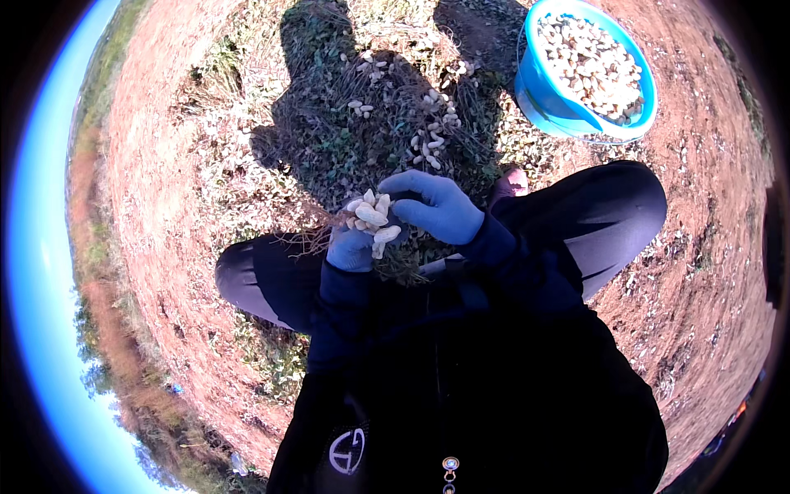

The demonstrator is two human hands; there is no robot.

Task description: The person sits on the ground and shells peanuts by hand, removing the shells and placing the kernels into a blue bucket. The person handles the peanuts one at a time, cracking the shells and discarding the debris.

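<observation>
A bunch of pale peanuts in their shells (372, 213) hangs on a pulled-up peanut plant in front of my lap. My gloved left hand (350, 250) grips this plant, and its thin brown roots (311, 238) stick out to the left. Leafy stems (401, 265) trail below the bunch, partly in shadow. My gloved right hand (435, 207) is at the right side of the peanuts, thumb and forefinger apart. Its fingertips are close to the shells; whether they touch is unclear. Beyond my hands, more peanuts (429, 145) lie on uprooted plants (345, 136) in my shadow.
A blue bucket (543, 108) full of peanuts stands at the far right. My bent knees (592, 216) frame the work on both sides. Reddish soil (697, 204) with dry leaf litter surrounds me, and brush (117, 327) grows along the left edge.
</observation>
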